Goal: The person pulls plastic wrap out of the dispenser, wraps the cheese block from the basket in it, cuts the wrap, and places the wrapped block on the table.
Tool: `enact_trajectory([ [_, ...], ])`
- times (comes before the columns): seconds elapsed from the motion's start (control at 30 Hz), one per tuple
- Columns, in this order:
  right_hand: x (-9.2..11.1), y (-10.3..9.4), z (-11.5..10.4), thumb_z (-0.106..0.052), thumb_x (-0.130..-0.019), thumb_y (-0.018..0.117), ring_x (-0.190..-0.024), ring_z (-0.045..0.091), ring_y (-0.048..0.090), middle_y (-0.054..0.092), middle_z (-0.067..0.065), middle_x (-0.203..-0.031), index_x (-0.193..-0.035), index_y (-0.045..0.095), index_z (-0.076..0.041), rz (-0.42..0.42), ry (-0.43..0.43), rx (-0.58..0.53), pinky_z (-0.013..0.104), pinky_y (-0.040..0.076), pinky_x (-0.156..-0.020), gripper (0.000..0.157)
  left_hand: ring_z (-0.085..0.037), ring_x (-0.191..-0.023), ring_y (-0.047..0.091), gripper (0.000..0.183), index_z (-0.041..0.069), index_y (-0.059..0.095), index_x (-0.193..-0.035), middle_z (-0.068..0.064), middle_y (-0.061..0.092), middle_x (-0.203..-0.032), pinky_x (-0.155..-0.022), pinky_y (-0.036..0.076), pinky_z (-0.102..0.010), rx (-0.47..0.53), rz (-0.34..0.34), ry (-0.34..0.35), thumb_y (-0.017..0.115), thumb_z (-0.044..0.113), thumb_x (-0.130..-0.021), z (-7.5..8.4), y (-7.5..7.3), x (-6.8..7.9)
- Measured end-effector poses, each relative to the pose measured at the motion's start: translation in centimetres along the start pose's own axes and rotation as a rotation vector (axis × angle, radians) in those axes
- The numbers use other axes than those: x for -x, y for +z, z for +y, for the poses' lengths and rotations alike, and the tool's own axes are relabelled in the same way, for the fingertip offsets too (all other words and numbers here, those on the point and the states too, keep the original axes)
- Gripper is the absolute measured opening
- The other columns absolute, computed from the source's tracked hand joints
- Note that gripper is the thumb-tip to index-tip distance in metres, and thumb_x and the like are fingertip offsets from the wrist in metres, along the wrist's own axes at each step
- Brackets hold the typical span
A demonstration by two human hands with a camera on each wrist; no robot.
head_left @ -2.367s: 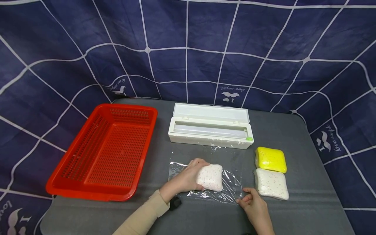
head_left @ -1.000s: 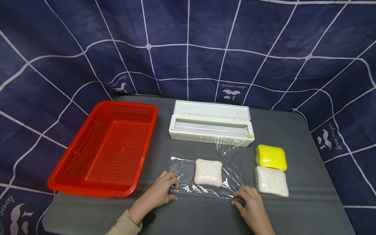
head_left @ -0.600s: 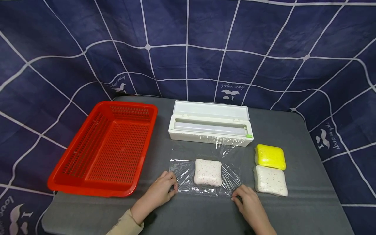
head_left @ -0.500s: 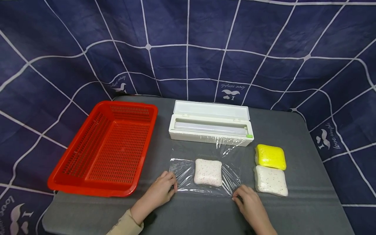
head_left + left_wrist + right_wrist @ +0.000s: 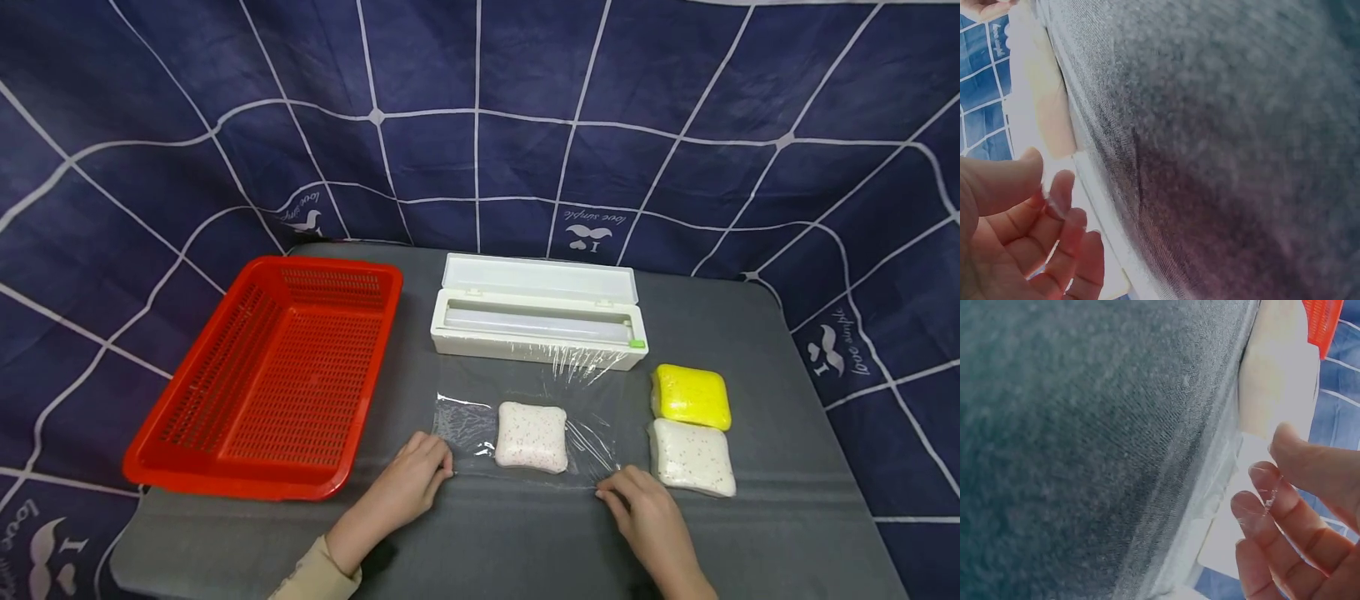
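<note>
In the head view, a white speckled pillow-shaped block (image 5: 531, 437) lies on a clear sheet of cling film (image 5: 467, 427). That film runs back to a white cling film dispenser (image 5: 480, 342) with its lid raised. My left hand (image 5: 411, 482) pinches the sheet's near left corner between thumb and fingers, and the left wrist view shows a bit of film at those fingertips (image 5: 1064, 187). At the near right corner my right hand (image 5: 651, 523) pinches the other end. Creased film shows across its fingers (image 5: 1266, 487) in the right wrist view.
A red plastic basket (image 5: 365, 392) stands on the left of the grey table (image 5: 480, 550). To the right lie a yellow block (image 5: 692, 397) and another white speckled block (image 5: 693, 457), both with a film-like shine. A blue checked curtain (image 5: 525, 83) surrounds the back and sides.
My left hand has let go of the block and moved left and nearer to the film's left corner. Both hands now pinch the near corners, and the film's near edge looks less creased.
</note>
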State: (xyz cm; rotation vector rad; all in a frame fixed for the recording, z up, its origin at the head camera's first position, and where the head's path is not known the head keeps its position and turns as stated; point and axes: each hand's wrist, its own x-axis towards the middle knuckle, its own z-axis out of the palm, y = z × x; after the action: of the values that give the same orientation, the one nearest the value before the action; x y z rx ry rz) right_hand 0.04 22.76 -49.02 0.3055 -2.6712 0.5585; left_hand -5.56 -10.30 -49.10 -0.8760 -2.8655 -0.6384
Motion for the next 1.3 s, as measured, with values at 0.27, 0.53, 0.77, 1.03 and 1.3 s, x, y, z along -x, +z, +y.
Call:
enact_trajectory([
  [0.27, -1.0, 0.2, 0.0, -0.006, -0.071, 0.086, -0.065, 0.006, 0.052, 0.06, -0.009, -0.072, -0.076, 0.067, -0.017, -0.092, 0.127, 0.015, 0.027, 0.047, -0.058, 0.022, -0.015, -0.078, 0.047, 0.024, 0.015, 0.051, -0.081, 0.005, 0.049, -0.077, -0.07, 0.041, -0.03, -0.018, 0.061, 0.013, 0.075, 0.01, -0.084, -0.3, -0.1, -0.9],
  [0.53, -2.0, 0.4, 0.0, -0.008, -0.081, 0.079, -0.062, 0.007, 0.046, 0.058, -0.005, -0.069, -0.079, 0.067, -0.011, -0.229, 0.248, -0.006, 0.027, 0.042, -0.055, 0.013, -0.013, -0.073, 0.044, 0.023, 0.014, 0.051, -0.082, 0.005, 0.047, -0.074, -0.067, 0.04, -0.028, -0.024, 0.049, -0.031, 0.074, 0.009, -0.085, -0.3, 0.0, -1.4],
  [0.77, -2.5, 0.7, 0.2, -0.011, -0.083, 0.078, -0.058, 0.006, 0.041, 0.05, -0.007, -0.063, -0.077, 0.065, -0.011, -0.256, 0.242, -0.002, 0.023, 0.037, -0.052, 0.014, -0.015, -0.072, 0.045, 0.023, 0.015, 0.051, -0.081, 0.005, 0.05, -0.071, -0.065, 0.038, -0.029, -0.054, 0.027, -0.101, 0.072, 0.009, -0.087, 0.1, 0.1, -1.9],
  [1.03, -3.1, 1.2, 0.1, -0.003, -0.079, 0.076, -0.059, 0.008, 0.041, 0.047, -0.006, -0.062, -0.077, 0.065, -0.011, -0.235, 0.2, 0.017, 0.026, 0.036, -0.053, 0.013, -0.023, -0.083, 0.053, 0.018, 0.011, 0.061, -0.089, -0.004, 0.063, -0.087, -0.069, 0.039, -0.035, -0.155, 0.006, -0.132, 0.07, -0.003, -0.082, 1.2, 0.3, -2.5],
  [1.3, -2.6, 1.0, -1.0, 0.011, -0.071, 0.072, -0.077, 0.024, 0.055, 0.058, 0.005, -0.08, -0.085, 0.069, -0.005, -0.05, 0.184, 0.026, 0.041, 0.045, -0.069, 0.021, -0.025, -0.102, 0.053, 0.03, 0.011, 0.065, -0.104, -0.005, 0.061, -0.102, -0.079, 0.042, -0.038, -0.132, 0.015, -0.046, 0.077, 0.003, -0.077, 3.5, 0.4, -2.9],
])
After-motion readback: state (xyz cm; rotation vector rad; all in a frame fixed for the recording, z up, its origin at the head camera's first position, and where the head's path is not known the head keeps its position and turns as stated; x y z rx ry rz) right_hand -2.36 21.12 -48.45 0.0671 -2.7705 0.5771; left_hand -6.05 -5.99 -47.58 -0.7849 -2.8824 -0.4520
